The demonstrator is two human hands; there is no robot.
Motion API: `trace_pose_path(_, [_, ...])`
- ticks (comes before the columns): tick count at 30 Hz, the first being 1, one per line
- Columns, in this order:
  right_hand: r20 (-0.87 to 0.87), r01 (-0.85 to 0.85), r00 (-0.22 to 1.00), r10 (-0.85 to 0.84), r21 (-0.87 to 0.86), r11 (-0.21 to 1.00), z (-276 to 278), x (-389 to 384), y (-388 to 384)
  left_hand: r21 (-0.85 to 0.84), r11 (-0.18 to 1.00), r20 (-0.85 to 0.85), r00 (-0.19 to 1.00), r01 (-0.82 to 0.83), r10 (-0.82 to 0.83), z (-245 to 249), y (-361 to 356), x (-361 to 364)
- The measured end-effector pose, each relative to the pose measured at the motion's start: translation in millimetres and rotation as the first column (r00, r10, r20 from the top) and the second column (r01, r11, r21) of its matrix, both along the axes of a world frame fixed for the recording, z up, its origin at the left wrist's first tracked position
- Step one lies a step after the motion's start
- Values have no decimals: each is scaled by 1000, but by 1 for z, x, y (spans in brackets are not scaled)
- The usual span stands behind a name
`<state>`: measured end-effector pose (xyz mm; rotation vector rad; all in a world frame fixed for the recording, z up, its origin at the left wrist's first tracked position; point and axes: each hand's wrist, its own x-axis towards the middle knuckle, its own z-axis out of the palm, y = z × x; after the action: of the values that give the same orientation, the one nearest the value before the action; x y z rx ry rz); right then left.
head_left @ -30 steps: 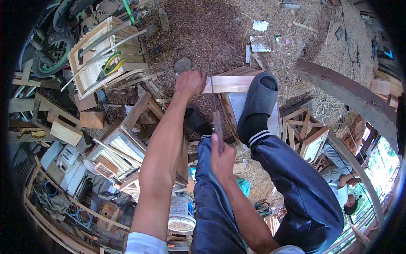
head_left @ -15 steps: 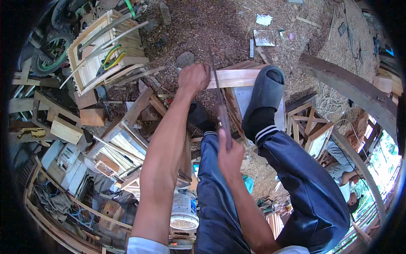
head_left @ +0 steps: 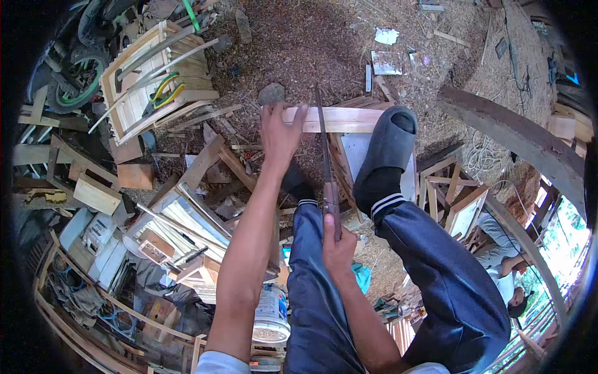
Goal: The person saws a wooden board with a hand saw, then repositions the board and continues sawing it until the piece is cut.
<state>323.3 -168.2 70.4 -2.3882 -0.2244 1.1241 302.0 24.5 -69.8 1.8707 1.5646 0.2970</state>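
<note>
My right hand (head_left: 339, 250) is closed around the handle of a handsaw (head_left: 325, 146), whose narrow blade points away from me and crosses a pale wooden board (head_left: 349, 118). The board lies sideways in front of me. At its left end my left hand (head_left: 280, 134) grips it, fingers over the far side and thumb near the blade. A dark clog (head_left: 387, 146) on my right foot presses on the right end of the board. Below the board is a white-topped support (head_left: 364, 153).
Left stands a wooden frame stack (head_left: 165, 81) with a hammer and yellow-green-handled pliers (head_left: 167, 90) on it. A white bucket (head_left: 271, 318) sits by my left leg. A curved dark beam (head_left: 511, 134) lies right. Another person (head_left: 507, 274) is at the far right. Wood shavings cover the ground.
My right hand has drawn the saw back toward me, its blade still across the board. My left hand has shifted slightly left, its thumb now spread along the board.
</note>
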Motion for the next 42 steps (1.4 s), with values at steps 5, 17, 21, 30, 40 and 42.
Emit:
trace_pose_path(5, [-69, 51, 996, -55, -56, 997, 15, 10, 0, 78, 931, -77, 933, 356, -350, -5, 22, 3])
trace_pose_path(17, [57, -139, 990, 130, 202, 969, 20, 15, 8, -353, 846, -118, 878, 399, -464, -18, 58, 14])
trace_pose_path(21, [30, -55, 998, 49, 201, 978, 19, 18, 10, -383, 859, -150, 895, 340, -421, 3, 53, 14])
trace_pose_path(30, [-32, 31, 999, -29, 63, 998, 0, 24, 10, -277, 913, -83, 939, 301, -335, -10, 32, -1])
trace_pose_path(40, [-31, -72, 997, 75, 81, 994, -38, 19, -28, 223, 859, -214, 883, 461, -418, -2, 7, -4])
trace_pose_path(42, [-38, -57, 997, 61, 91, 994, -36, 19, -27, 177, 880, -174, 894, 440, -412, -5, 1, -3])
